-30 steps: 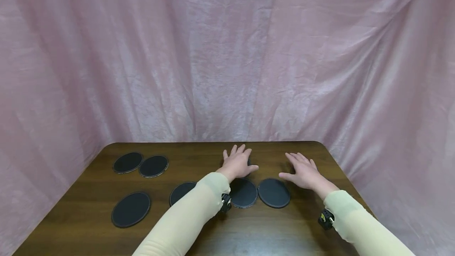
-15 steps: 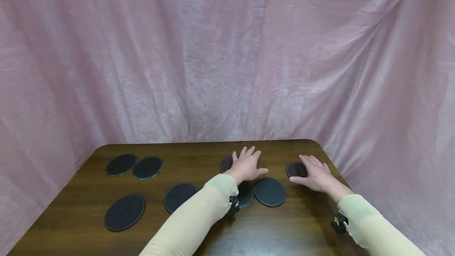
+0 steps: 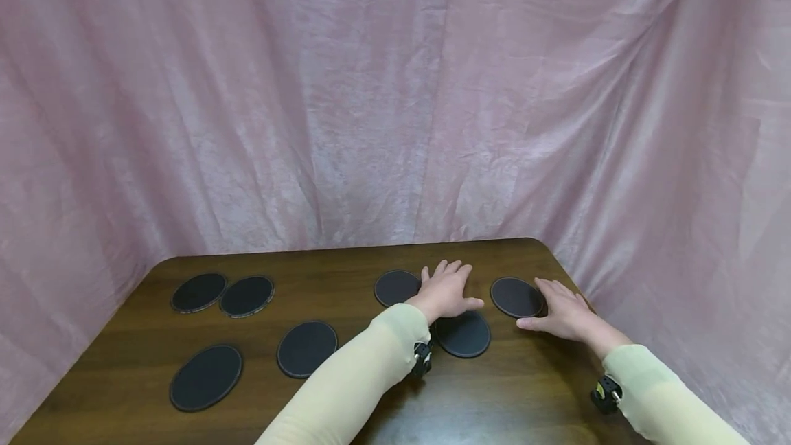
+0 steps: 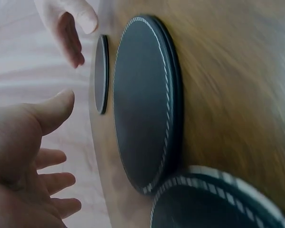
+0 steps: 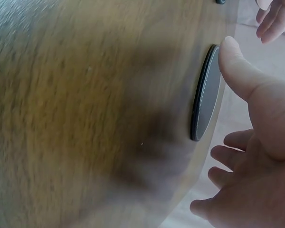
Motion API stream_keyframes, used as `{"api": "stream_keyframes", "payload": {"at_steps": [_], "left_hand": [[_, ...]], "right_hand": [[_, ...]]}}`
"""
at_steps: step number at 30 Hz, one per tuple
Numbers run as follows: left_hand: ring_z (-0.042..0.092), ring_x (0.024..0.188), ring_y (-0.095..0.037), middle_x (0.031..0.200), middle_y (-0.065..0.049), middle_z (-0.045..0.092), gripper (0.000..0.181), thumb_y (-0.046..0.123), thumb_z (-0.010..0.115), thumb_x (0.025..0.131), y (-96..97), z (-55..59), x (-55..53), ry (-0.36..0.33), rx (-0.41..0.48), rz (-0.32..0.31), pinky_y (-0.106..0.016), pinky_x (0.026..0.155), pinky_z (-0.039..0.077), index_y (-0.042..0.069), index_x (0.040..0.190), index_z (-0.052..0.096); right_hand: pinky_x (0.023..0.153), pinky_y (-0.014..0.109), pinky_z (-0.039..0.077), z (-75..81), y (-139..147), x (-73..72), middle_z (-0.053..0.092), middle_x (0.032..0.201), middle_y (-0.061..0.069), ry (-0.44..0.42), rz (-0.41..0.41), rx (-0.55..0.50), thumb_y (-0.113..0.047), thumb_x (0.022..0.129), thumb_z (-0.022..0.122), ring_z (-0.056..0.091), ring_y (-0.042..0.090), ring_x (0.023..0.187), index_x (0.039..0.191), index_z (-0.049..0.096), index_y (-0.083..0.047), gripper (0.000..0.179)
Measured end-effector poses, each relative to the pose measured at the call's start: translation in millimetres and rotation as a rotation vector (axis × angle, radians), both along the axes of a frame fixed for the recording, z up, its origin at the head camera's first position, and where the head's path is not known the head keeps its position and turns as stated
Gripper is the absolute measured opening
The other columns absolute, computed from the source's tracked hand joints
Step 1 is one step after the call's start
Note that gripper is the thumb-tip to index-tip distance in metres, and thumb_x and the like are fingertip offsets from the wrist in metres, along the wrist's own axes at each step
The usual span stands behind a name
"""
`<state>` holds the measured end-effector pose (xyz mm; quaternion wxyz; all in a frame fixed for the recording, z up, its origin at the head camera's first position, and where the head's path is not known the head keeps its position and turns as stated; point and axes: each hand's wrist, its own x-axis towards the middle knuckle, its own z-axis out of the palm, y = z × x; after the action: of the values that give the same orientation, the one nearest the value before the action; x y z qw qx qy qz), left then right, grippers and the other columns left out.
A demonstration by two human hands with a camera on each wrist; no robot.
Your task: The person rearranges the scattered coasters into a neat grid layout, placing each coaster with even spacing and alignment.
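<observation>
My left hand (image 3: 445,292), fingers spread and thumb out, hovers above the table between two round black coasters with stitched rims. One coaster (image 3: 396,288) lies beyond its wrist; the other coaster (image 3: 463,335) is below its thumb and partly covered. The left wrist view shows this stitched coaster (image 4: 142,102) beside the hand, overlapped at its edge by another coaster (image 4: 194,211), which the left arm mostly hides in the head view. My right hand (image 3: 565,311), fingers extended, is at the right edge of a far-right coaster (image 3: 516,297). Neither hand holds anything.
At the left of the brown wooden table (image 3: 346,417), two coasters touch at the back, the outer coaster (image 3: 199,292) and the inner coaster (image 3: 247,296). Nearer lie a front-left coaster (image 3: 206,378) and a middle coaster (image 3: 307,349). A pink curtain (image 3: 346,101) hangs behind.
Both hands have moved rightward across the table, uncovering the far-right coaster and the one beyond the left wrist. The head view has turned slightly right. The coasters appear to stay in place.
</observation>
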<state>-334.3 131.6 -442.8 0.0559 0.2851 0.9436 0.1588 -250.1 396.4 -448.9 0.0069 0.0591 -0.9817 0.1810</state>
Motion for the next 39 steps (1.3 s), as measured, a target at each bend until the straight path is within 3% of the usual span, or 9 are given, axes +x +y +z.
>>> {"api": "stream_keyframes", "payload": {"at_steps": [9, 13, 18, 23, 24, 26, 28, 32, 39], "left_hand": [[0.030, 0.165, -0.032, 0.175, -0.002, 0.041, 0.083, 0.061, 0.077, 0.100, 21.2, -5.3, 2.4, 0.020, -0.053, -0.003, -0.066, 0.129, 0.024, 0.020, 0.166, 0.051], [0.030, 0.165, -0.031, 0.175, -0.002, 0.042, 0.083, 0.062, 0.078, 0.098, 29.8, -10.7, -1.5, 0.001, -0.060, 0.008, -0.066, 0.128, 0.024, 0.020, 0.165, 0.053], [0.032, 0.164, -0.031, 0.173, -0.001, 0.044, 0.081, 0.062, 0.081, 0.096, 41.2, -27.0, -13.7, -0.014, -0.057, 0.035, -0.067, 0.127, 0.024, 0.022, 0.162, 0.057], [0.033, 0.163, -0.030, 0.172, 0.000, 0.045, 0.079, 0.062, 0.081, 0.096, 42.6, -24.7, -11.2, -0.018, -0.071, 0.045, -0.067, 0.128, 0.022, 0.023, 0.161, 0.059], [0.032, 0.164, -0.030, 0.173, 0.000, 0.045, 0.078, 0.061, 0.080, 0.097, 41.1, -17.7, -6.1, -0.026, -0.075, 0.040, -0.066, 0.128, 0.023, 0.024, 0.162, 0.058], [0.032, 0.164, -0.029, 0.173, 0.000, 0.044, 0.078, 0.061, 0.080, 0.098, 42.1, -14.6, -2.4, -0.020, -0.075, 0.036, -0.066, 0.129, 0.022, 0.024, 0.162, 0.058], [0.032, 0.164, -0.028, 0.173, 0.000, 0.044, 0.078, 0.061, 0.079, 0.098, 42.6, -9.4, 2.5, -0.013, -0.088, 0.036, -0.065, 0.129, 0.022, 0.023, 0.163, 0.057], [0.032, 0.164, -0.028, 0.172, 0.001, 0.045, 0.077, 0.061, 0.079, 0.098, 45.6, -10.2, 1.7, -0.010, -0.086, 0.044, -0.065, 0.130, 0.020, 0.023, 0.162, 0.058], [0.033, 0.163, -0.028, 0.172, 0.000, 0.046, 0.076, 0.061, 0.078, 0.099, 46.7, -9.8, 2.8, -0.010, -0.094, 0.044, -0.065, 0.130, 0.020, 0.023, 0.162, 0.059]], "right_hand": [[0.113, 0.085, 0.028, 0.4, 7.6, -1.8, 0.043, 0.158, 0.045, -0.041, 0.002, 0.023, -0.051, 0.090, 0.091, 0.035, 0.064, 0.149, 0.157, 0.039, 0.021, 0.112], [0.112, 0.083, 0.031, -2.0, 8.6, -5.0, 0.045, 0.156, 0.045, -0.041, 0.009, 0.021, -0.049, 0.090, 0.092, 0.038, 0.064, 0.148, 0.154, 0.042, 0.021, 0.108], [0.112, 0.081, 0.033, -0.6, 9.3, -10.4, 0.046, 0.155, 0.045, -0.034, 0.018, 0.022, -0.046, 0.090, 0.092, 0.040, 0.064, 0.146, 0.153, 0.044, 0.022, 0.104], [0.110, 0.081, 0.035, -4.0, 14.5, -16.3, 0.047, 0.152, 0.046, -0.033, 0.041, 0.016, -0.052, 0.090, 0.090, 0.042, 0.065, 0.143, 0.151, 0.046, 0.021, 0.105], [0.109, 0.081, 0.036, -4.1, 15.6, -16.8, 0.048, 0.151, 0.046, -0.034, 0.046, 0.019, -0.054, 0.090, 0.090, 0.042, 0.066, 0.142, 0.150, 0.047, 0.021, 0.106], [0.106, 0.081, 0.038, -5.7, 18.1, -18.3, 0.053, 0.147, 0.044, -0.024, 0.050, 0.024, -0.057, 0.088, 0.090, 0.046, 0.065, 0.138, 0.148, 0.051, 0.020, 0.105], [0.106, 0.079, 0.041, -0.8, 16.1, -18.4, 0.055, 0.144, 0.043, -0.031, 0.053, 0.029, -0.055, 0.088, 0.092, 0.049, 0.063, 0.136, 0.146, 0.052, 0.021, 0.103], [0.105, 0.072, 0.045, 3.5, 11.0, -21.4, 0.059, 0.138, 0.040, -0.055, 0.040, 0.025, -0.045, 0.088, 0.094, 0.054, 0.060, 0.131, 0.143, 0.053, 0.021, 0.096], [0.102, 0.064, 0.049, -35.9, 39.5, -43.3, 0.067, 0.130, 0.031, 0.009, 0.042, 0.025, -0.063, 0.084, 0.091, 0.060, 0.052, 0.126, 0.139, 0.062, 0.015, 0.101]]}}
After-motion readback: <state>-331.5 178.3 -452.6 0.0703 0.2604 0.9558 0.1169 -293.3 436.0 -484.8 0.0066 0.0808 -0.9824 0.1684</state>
